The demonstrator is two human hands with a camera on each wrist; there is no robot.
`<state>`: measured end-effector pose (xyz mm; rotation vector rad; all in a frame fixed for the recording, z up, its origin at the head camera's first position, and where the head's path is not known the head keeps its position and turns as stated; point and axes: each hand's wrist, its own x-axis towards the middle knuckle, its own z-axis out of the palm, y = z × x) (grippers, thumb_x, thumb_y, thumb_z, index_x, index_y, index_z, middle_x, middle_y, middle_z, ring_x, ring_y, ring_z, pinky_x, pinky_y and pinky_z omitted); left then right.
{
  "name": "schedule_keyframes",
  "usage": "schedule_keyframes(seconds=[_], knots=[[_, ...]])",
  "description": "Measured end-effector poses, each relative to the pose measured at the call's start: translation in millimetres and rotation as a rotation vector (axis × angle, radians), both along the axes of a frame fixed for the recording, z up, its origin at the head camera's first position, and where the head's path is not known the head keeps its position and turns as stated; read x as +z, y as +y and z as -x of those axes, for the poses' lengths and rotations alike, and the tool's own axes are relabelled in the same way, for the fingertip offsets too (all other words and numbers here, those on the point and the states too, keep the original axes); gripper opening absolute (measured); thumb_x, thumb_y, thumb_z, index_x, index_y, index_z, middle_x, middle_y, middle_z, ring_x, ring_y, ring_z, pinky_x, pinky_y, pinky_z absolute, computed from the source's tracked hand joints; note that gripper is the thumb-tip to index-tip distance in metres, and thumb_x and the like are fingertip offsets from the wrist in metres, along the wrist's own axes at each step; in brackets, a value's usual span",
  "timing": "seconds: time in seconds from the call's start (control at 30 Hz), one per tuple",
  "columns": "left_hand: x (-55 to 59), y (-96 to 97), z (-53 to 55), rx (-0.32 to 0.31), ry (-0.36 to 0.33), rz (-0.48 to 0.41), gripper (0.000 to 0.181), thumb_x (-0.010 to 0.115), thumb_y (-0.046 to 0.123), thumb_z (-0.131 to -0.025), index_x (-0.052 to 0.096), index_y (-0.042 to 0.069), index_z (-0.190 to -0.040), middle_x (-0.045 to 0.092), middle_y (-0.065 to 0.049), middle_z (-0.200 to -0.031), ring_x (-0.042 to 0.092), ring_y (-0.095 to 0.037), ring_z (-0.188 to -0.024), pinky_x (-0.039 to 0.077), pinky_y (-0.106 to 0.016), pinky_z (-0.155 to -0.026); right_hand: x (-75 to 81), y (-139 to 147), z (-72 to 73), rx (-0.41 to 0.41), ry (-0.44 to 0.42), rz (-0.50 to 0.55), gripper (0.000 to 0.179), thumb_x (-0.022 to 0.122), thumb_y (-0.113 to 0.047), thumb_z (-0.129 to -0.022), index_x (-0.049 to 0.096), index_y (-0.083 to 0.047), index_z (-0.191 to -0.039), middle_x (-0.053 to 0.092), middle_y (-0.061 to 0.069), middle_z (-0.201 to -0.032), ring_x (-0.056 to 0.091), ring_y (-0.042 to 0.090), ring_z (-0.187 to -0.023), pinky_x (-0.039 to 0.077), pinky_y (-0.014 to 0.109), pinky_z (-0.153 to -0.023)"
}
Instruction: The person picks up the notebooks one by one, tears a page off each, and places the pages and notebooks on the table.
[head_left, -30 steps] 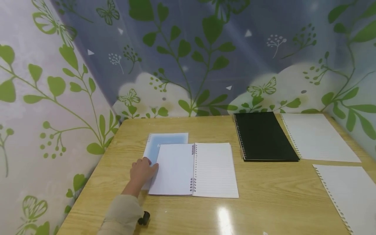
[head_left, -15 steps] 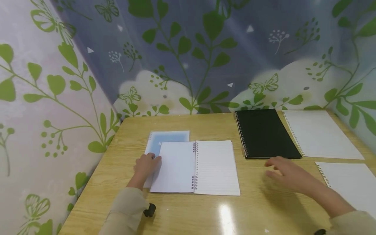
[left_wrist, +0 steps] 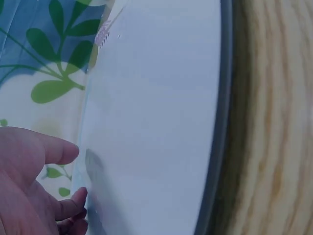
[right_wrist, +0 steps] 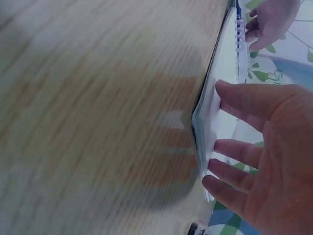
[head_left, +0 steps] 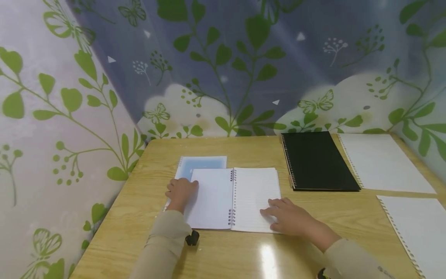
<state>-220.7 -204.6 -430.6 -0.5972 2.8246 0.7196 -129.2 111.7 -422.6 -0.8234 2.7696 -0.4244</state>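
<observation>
Open white-paged spiral notebook [head_left: 213, 199], centre of frame. Left hand [head_left: 181, 193] and right hand [head_left: 292, 217] at its outer edges — grips loose, fingers parted, nothing clasped; light, even pressure should avoid creases.

Open notebook [head_left: 212, 197] has smooth, matt white paper pages, coil binding [head_left: 231, 217] metal or plastic, can't tell. Black notebook [head_left: 320, 161] cover smooth and matt, blue notebook [head_left: 203, 162] smooth and card-like, far white pad [head_left: 386, 162] and near white pad [head_left: 418, 232] matt paper. Counter [head_left: 223, 255] wood-grained, glossy with glare; sleeves [head_left: 163, 236] matt cloth.
</observation>
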Motion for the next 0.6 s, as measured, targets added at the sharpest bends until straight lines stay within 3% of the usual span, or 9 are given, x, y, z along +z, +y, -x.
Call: schedule_keyframes(seconds=[0.2,0.4,0.47,0.6], knots=[[4.1,0.4,0.2,0.008,-0.020,0.012,0.044,0.048,0.026,-0.083,0.054,-0.012,-0.103,0.040,-0.031,-0.114,0.035,-0.041,-0.106,0.030,-0.055,-0.091,-0.8,-2,1.3,-0.048,0.020,-0.001,0.042,0.069,-0.019,-0.080,0.060,-0.016,-0.121,0.049,0.017,-0.132,0.042,0.040,-0.120,0.040,0.055,-0.096],[4.3,-1.5,3.4,0.040,-0.028,-0.024,0.053,0.054,0.028,-0.082,0.046,-0.012,-0.114,0.045,-0.031,-0.117,0.038,-0.042,-0.108,0.031,-0.053,-0.092,1.1,-4,-0.7,-0.082,0.000,-0.002,0.041,0.069,-0.019,-0.079,0.061,-0.017,-0.120,0.049,0.016,-0.133,0.041,0.039,-0.122,0.040,0.056,-0.096],[2.3,-4.4,6.9,0.055,-0.037,-0.077,0.057,0.055,0.029,-0.083,0.040,-0.009,-0.122,0.046,-0.029,-0.122,0.039,-0.042,-0.110,0.031,-0.054,-0.093,1.1,-4,-1.1,-0.087,-0.004,-0.004,0.042,0.068,-0.020,-0.080,0.060,-0.017,-0.121,0.048,0.015,-0.134,0.040,0.039,-0.122,0.040,0.056,-0.095],[2.1,-14.3,13.2,0.053,-0.023,-0.269,0.049,0.054,0.027,-0.087,0.039,-0.002,-0.125,0.048,-0.023,-0.122,0.045,-0.038,-0.110,0.037,-0.050,-0.095,-0.2,-3,-0.8,-0.096,0.002,0.002,0.042,0.069,-0.020,-0.079,0.060,-0.018,-0.120,0.048,0.014,-0.134,0.040,0.038,-0.122,0.040,0.055,-0.096]])
